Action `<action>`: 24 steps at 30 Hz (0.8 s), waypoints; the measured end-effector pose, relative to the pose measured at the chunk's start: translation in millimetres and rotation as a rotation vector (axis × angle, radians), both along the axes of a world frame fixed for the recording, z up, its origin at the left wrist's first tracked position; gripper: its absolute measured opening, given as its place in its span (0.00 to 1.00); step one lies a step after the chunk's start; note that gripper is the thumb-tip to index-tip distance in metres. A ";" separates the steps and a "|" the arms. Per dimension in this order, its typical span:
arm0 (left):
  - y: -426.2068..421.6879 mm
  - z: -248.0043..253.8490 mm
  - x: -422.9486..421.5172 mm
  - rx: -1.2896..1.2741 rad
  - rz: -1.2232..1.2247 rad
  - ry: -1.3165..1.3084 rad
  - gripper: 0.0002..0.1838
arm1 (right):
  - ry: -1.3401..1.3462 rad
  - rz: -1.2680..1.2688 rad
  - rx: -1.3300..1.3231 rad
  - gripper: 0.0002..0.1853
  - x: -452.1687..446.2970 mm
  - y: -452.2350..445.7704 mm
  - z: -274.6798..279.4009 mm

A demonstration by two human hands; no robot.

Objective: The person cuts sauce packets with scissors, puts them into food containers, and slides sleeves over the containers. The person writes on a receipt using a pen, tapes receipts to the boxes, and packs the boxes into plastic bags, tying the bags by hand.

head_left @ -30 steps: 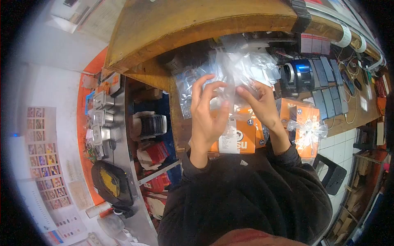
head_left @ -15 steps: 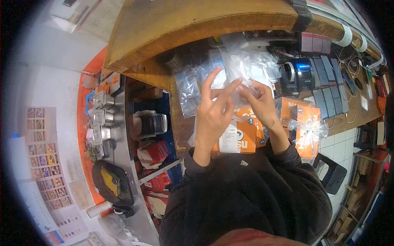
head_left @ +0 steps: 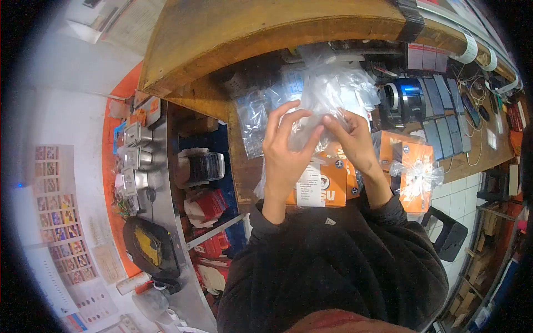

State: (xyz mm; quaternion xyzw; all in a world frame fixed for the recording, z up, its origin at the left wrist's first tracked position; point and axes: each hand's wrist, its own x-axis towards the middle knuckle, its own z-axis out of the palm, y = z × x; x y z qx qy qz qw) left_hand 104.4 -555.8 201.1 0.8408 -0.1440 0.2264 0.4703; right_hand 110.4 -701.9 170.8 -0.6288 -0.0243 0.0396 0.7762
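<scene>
- No knot shows in the plastic bag (head_left: 322,94) between the hands; its top stands loose and crumpled, so the closing looks partly done at most
- A white receipt (head_left: 311,188) is already on the front orange box (head_left: 335,183), which lies by the near edge of the bench (head_left: 243,177); the plastic bag rises just beyond it, and some film shows at the box's left side, so it probably wraps this box
- Toward the bench's right edge, the bagged box (head_left: 411,152) has its plastic bunched on top in a tuft (head_left: 417,176), which looks finished
- The left hand (head_left: 286,147) is raised over the front orange box, half open, fingers bent and spread, thumb reaching in to the film; I cannot tell whether it pinches any
- The right hand (head_left: 356,145) comes in from the other side, thumb and forefinger brought together and seemingly pinching the plastic bag, other fingers partly hidden
- Both forearms reach forward over the near edge, wrists well apart, thumb tips near each other
</scene>
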 end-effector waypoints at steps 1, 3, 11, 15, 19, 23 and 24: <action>2.2 -2.4 1.5 -0.001 0.003 0.000 0.10 | 0.006 0.028 0.020 0.12 0.4 -0.1 -1.2; 7.7 -11.2 4.7 -0.086 -0.035 0.091 0.07 | 0.012 0.056 0.039 0.11 1.6 -0.1 -4.1; 17.3 -30.0 11.3 -0.305 0.005 0.238 0.05 | 0.053 0.072 -0.039 0.09 8.1 -2.3 -10.2; 24.4 -41.3 20.8 -0.354 0.037 0.240 0.07 | 0.013 -0.092 0.031 0.10 11.7 8.3 -3.0; 24.9 -49.3 26.5 -0.388 0.026 0.277 0.07 | 0.007 -0.019 0.003 0.12 20.8 8.7 -12.8; 26.0 -56.9 33.5 -0.438 0.047 0.302 0.08 | 0.076 -0.029 0.004 0.14 30.6 4.7 -27.9; 27.2 -58.9 35.4 -0.435 0.075 0.304 0.07 | 0.078 -0.027 0.003 0.14 32.4 3.6 -30.2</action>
